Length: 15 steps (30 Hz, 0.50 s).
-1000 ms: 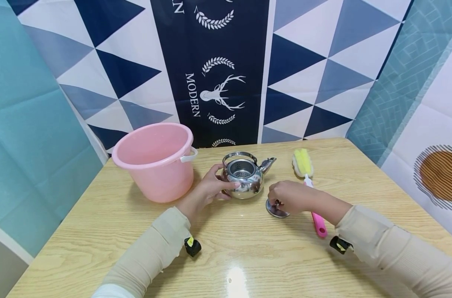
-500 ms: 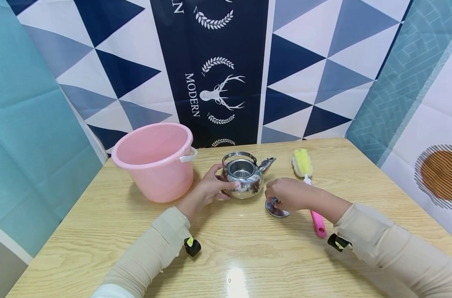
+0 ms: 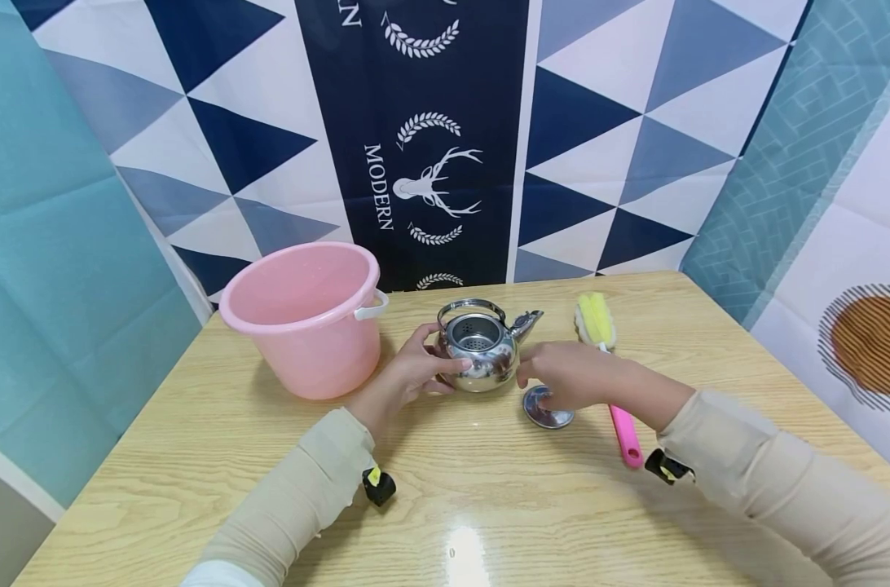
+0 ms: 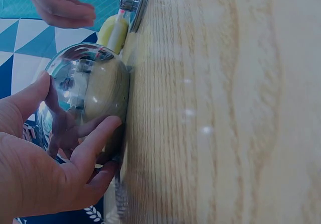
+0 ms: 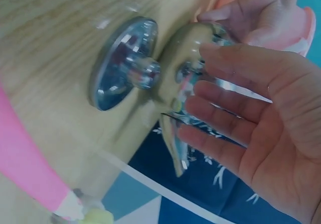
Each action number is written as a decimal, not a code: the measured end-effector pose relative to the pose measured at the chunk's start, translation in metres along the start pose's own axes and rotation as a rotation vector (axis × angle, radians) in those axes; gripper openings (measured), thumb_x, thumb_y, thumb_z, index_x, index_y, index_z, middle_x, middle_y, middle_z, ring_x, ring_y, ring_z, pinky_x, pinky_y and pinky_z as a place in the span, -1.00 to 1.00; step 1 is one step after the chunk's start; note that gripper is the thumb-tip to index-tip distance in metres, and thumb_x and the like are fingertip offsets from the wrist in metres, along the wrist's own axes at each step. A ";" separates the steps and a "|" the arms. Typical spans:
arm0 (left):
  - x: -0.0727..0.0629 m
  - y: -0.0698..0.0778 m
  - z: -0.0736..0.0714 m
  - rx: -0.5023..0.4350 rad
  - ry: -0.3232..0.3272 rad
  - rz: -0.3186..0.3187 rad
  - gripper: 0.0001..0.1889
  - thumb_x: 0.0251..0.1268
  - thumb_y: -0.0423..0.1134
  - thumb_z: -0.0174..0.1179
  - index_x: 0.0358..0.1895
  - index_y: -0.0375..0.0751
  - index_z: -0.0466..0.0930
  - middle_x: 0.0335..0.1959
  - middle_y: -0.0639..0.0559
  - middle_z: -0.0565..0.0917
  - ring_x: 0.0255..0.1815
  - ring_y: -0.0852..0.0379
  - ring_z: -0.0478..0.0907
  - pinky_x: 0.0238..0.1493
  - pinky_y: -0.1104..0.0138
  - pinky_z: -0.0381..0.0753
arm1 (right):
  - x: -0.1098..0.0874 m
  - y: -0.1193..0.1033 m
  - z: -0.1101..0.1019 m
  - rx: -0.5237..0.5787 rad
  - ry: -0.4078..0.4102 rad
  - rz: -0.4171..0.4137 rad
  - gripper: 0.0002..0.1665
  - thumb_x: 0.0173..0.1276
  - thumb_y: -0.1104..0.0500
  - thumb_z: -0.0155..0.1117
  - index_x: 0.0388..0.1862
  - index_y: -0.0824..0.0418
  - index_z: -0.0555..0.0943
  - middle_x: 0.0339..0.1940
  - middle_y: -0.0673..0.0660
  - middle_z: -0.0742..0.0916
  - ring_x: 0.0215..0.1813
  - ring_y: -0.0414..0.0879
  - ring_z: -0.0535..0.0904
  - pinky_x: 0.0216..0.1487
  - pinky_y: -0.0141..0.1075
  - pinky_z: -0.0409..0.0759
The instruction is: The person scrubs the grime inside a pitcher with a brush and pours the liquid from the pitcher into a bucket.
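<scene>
A shiny steel teapot (image 3: pixel 486 363) stands lidless on the table, its strainer showing inside and its spout toward the right. My left hand (image 3: pixel 420 363) holds the pot's body from the left, thumb on one side and fingers bent around the other (image 4: pixel 75 158). Flat on the table to the right lies the round steel lid (image 3: pixel 549 410), knob up (image 5: pixel 123 66). Over it hovers my right hand (image 3: pixel 573 373), with extended fingers apart from the knob and nothing in them, as the right wrist view shows (image 5: pixel 271 108).
A pink bucket (image 3: pixel 328 359) with a white handle mount stands left of the teapot. A brush (image 3: pixel 596 319) with a yellow sponge head and pink handle lies at the right, partly behind the right forearm. Patterned cloth (image 3: pixel 599 163) backs the table.
My right hand has let go of the lid's knob and risen slightly. The lid stays on the table. My left hand and the teapot have not visibly moved.
</scene>
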State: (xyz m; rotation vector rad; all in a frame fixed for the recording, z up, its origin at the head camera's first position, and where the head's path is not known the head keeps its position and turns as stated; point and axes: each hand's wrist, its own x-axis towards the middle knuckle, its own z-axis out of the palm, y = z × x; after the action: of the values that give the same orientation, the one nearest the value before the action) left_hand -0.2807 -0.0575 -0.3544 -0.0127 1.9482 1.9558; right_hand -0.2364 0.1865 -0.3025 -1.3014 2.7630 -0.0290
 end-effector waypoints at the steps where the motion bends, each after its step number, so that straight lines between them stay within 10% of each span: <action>1: 0.000 0.000 0.000 0.001 -0.001 0.001 -0.13 0.05 -0.50 0.42 0.42 0.03 0.19 0.11 -0.30 0.33 -0.04 -0.19 0.53 -0.17 -0.03 0.72 | 0.000 -0.001 -0.002 0.002 -0.008 0.006 -0.62 -0.04 0.31 0.52 -0.17 0.22 0.69 -0.21 0.09 0.66 -0.16 -0.02 0.61 -0.15 -0.17 0.67; 15: 0.000 0.001 0.000 -0.001 -0.005 0.012 -0.15 0.05 -0.51 0.42 0.40 0.02 0.21 0.06 -0.29 0.33 -0.07 -0.19 0.53 -0.19 -0.04 0.72 | 0.013 -0.009 -0.029 -0.010 -0.069 0.005 -0.49 -0.06 0.31 0.57 -0.04 0.21 0.68 -0.09 0.12 0.67 -0.07 0.02 0.60 -0.10 -0.12 0.69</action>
State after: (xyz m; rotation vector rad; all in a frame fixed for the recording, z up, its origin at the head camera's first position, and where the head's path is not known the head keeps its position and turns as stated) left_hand -0.2808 -0.0577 -0.3538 0.0033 1.9490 1.9621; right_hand -0.2403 0.1703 -0.2736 -1.2725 2.7123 0.0293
